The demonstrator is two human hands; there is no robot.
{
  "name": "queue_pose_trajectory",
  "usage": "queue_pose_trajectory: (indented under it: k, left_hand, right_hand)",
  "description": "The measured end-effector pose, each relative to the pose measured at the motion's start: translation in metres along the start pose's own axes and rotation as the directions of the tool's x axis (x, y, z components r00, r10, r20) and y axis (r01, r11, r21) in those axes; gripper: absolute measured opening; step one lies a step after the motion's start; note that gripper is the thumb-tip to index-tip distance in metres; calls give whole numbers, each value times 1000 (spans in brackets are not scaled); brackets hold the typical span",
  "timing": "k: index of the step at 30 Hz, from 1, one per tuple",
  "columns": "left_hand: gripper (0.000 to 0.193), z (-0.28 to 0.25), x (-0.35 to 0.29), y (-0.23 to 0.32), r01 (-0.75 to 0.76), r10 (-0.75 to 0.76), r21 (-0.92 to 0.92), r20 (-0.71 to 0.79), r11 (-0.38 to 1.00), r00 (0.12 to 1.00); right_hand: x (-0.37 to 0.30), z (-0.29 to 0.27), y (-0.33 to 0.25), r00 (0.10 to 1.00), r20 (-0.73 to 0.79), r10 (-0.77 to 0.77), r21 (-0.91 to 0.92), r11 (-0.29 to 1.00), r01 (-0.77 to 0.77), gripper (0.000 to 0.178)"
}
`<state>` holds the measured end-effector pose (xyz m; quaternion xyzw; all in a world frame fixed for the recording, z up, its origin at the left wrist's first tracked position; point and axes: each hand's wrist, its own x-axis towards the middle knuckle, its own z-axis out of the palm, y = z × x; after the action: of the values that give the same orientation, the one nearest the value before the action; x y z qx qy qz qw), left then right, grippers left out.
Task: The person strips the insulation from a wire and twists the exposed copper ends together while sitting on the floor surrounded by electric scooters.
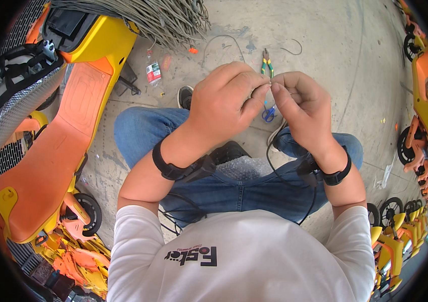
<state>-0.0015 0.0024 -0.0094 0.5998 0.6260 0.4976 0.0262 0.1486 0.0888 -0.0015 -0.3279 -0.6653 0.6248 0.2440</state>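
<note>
My left hand (230,95) and my right hand (302,103) meet in front of me, fingertips almost touching. Each is closed in a pinch. Between them is a tiny pale bit, too small to name. Just beyond the fingertips, pliers (270,68) with green and yellow handles lie on the floor. Blue-handled scissors (269,115) show below the fingertips, partly hidden by my hands. A thin dark cable (273,161) hangs near my right wrist and runs down across my lap.
A large bundle of grey cables (158,17) lies at the far left, beside an orange and yellow scooter body (80,100). Near it are a crumpled plastic bottle (153,73) and loose wire (294,48) on the concrete floor. Yellow scooters (393,241) line the right side.
</note>
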Motion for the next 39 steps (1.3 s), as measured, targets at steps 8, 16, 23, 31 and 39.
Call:
queue_pose_trajectory:
  k: [8,16,23,31,39]
  left_hand:
    - [14,4,-2,-1,-98,101,97,-22,990,995]
    - [11,4,-1,3,61,-62,-49,-22,997,998]
    - [7,-6,5,-23,393,-400,-104,-67,914,914]
    - [13,-11,5,1,196,-167,-230,138,953,976]
    - [12,-7,-2,-1,451,-361,-396,282,800,889]
  right_hand:
    - [-1,1,10,977,-7,-212,-185,961,207,8]
    - [-3,2,2,992,4,-124,-98,987,124,7]
    - [-7,-7,-19,997,43,-67,-46,997,69,7]
    - [-2,-7,-7,997,15,-75,-26,997,76,6]
    - [3,-7,-2,986,45,-159,-70,984,162,5]
